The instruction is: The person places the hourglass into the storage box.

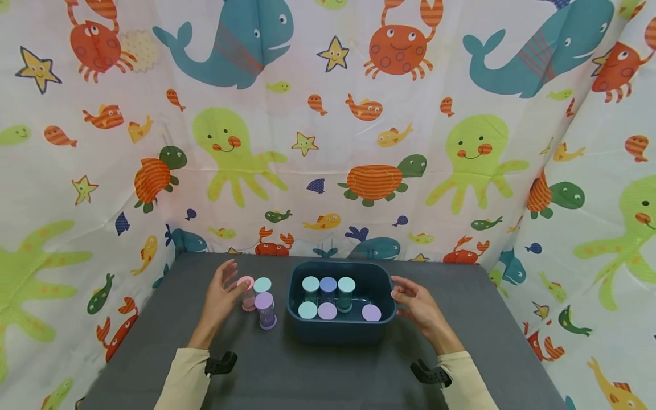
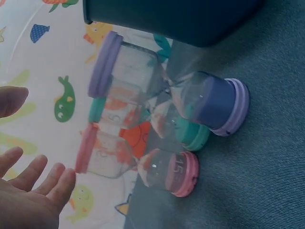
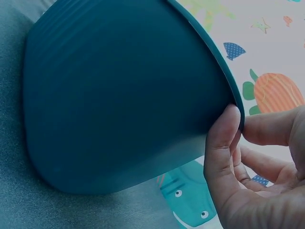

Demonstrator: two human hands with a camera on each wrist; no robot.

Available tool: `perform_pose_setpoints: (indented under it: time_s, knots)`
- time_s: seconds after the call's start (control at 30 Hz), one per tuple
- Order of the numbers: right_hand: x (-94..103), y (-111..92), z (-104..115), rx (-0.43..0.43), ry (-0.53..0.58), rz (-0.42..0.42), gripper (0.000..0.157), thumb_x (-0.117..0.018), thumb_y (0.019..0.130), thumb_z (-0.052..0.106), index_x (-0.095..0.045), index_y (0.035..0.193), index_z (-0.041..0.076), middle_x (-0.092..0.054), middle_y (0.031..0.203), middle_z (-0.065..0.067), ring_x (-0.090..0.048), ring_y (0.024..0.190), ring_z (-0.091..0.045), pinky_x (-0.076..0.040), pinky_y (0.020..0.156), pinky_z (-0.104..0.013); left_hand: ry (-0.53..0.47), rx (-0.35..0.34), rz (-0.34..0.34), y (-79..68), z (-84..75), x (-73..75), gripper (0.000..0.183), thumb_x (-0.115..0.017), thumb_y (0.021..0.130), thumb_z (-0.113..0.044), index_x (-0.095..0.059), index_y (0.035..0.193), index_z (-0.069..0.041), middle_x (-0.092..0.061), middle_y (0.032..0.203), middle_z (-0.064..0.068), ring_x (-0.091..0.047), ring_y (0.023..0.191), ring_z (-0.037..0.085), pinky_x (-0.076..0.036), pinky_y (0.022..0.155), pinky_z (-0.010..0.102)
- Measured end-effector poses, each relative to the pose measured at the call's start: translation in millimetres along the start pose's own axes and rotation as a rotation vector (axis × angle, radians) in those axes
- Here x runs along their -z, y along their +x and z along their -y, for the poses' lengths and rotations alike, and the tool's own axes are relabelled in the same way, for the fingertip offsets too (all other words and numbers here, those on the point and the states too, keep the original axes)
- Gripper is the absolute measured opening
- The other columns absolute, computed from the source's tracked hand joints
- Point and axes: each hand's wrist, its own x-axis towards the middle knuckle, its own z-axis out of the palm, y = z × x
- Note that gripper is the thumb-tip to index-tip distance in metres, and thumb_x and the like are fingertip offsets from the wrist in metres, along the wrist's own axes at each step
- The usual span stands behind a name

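My left hand (image 1: 219, 299) is beside three small hourglasses standing on the table at the left. Its fingers (image 2: 40, 179) are spread and slightly bent, with nothing gripped, close to the pink-capped hourglass (image 2: 164, 171). Next to that one are a teal-capped hourglass (image 1: 262, 285) and, nearer me, a purple-capped hourglass (image 1: 265, 310). Right of them sits a dark blue bin (image 1: 338, 332) holding several upright hourglasses with teal, blue and purple caps. At the bin's right end my right hand (image 1: 422, 310) pinches the rim (image 3: 228, 78) between thumb and finger.
A dark grey cloth (image 1: 328, 378) covers the table. Behind it and along both sides hangs a white curtain (image 1: 328, 171) printed with sea animals. Each wrist wears a black strap (image 1: 221, 363).
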Motion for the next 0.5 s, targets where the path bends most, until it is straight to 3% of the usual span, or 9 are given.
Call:
perform_pose_setpoints:
  time_s: [0.5]
  knots:
    - [-1.2, 0, 2, -0.005, -0.005, 0.003, 0.044, -0.055, 0.100, 0.012, -0.047, 0.143, 0.010, -0.054, 0.104, -0.003, -0.054, 0.093, -0.020, -0.054, 0.073, -0.031, 0.001, 0.068, 0.019, 4.4, 26.4, 1.9, 0.072, -0.071, 0.090, -0.013, -0.032, 0.149, -0.005, -0.040, 0.151, 0.021, -0.037, 0.141, 0.039, -0.034, 0.115, 0.053]
